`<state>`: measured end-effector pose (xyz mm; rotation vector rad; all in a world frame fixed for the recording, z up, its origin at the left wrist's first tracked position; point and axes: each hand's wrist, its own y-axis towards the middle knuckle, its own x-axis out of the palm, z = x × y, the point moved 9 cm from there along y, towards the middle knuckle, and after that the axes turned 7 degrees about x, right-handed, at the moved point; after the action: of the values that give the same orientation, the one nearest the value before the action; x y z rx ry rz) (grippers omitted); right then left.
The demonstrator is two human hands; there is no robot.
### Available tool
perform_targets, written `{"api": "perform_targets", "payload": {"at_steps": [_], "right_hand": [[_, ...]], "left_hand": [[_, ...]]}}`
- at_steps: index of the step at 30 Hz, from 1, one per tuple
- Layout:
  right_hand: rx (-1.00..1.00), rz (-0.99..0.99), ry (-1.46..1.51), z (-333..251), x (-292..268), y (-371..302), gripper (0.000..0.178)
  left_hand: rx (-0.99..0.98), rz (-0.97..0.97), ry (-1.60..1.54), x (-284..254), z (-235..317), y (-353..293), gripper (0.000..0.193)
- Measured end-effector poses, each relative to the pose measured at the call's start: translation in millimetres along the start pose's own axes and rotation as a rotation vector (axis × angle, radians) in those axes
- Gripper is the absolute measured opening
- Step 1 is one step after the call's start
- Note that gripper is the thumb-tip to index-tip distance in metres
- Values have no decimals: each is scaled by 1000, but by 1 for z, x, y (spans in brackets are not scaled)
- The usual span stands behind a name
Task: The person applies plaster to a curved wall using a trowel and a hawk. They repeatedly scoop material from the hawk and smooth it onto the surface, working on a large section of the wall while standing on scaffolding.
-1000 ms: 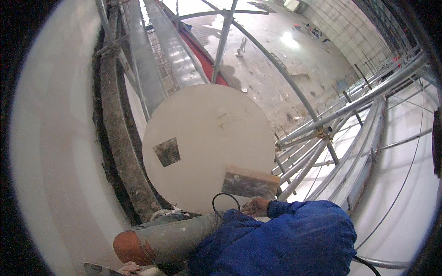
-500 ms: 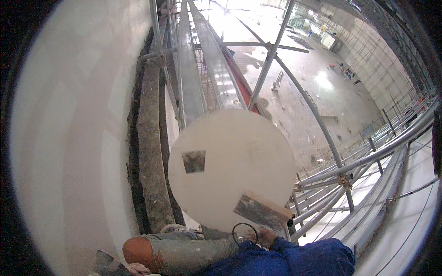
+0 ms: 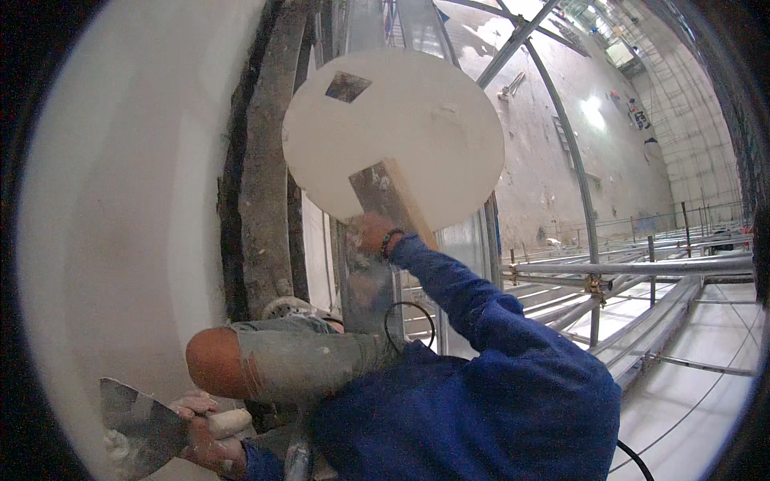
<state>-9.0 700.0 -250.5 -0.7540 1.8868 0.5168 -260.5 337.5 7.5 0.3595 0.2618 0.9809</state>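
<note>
Low at the left, my left hand [image 3: 210, 437] is closed on a putty knife [image 3: 144, 429]. Its wide grey blade carries white paste near the wall, and part of its pale handle shows beside my fingers. My right hand [image 3: 374, 234], with a dark band at the wrist, reaches forward and is closed at the near-left side of a flat rectangular blade with a wooden edge [image 3: 388, 195]. This blade overlaps a large round cream disc [image 3: 449, 152] ahead of me. A dark four-sided patch [image 3: 348, 86] marks the disc's far left; I cannot tell whether it is a hole.
A pale wall [image 3: 120, 240] rises at the left, with a rough dark ledge [image 3: 263, 176] along it. Metal planks [image 3: 365, 280] run under the disc. Scaffold poles [image 3: 573, 160] stand at the right, above a floor [image 3: 618, 172] far below. My bent knee [image 3: 215, 362] is near the wall.
My right hand and the wood-edged blade have moved forward and left, and the blade has turned. The disc appears farther up and rotated. My left hand with the putty knife has come further into view.
</note>
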Motion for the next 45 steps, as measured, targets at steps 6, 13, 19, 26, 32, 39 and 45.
{"api": "perform_targets", "payload": {"at_steps": [6, 13, 19, 26, 32, 39, 45], "right_hand": [[637, 36, -87, 97, -101, -32, 32], [637, 19, -160, 105, -85, -27, 46], [665, -114, -151, 113, -80, -9, 55], [336, -74, 301, 130, -83, 10, 50], [309, 54, 44, 190, -186, 47, 41], [521, 42, -631, 309, -262, 88, 32], [451, -177, -583, 322, -233, 138, 38]], "left_hand": [[136, -179, -11, 124, 96, 16, 30], [-71, -184, -163, 86, 29, 3, 23], [-85, -107, -321, 85, 27, 5, 21], [-50, -59, -142, 72, 14, 2, 21], [-5, 14, -123, 112, 46, 13, 21], [-159, 122, 17, 51, 4, 6, 24], [-7, 29, 12, 72, 17, 23, 27]]}}
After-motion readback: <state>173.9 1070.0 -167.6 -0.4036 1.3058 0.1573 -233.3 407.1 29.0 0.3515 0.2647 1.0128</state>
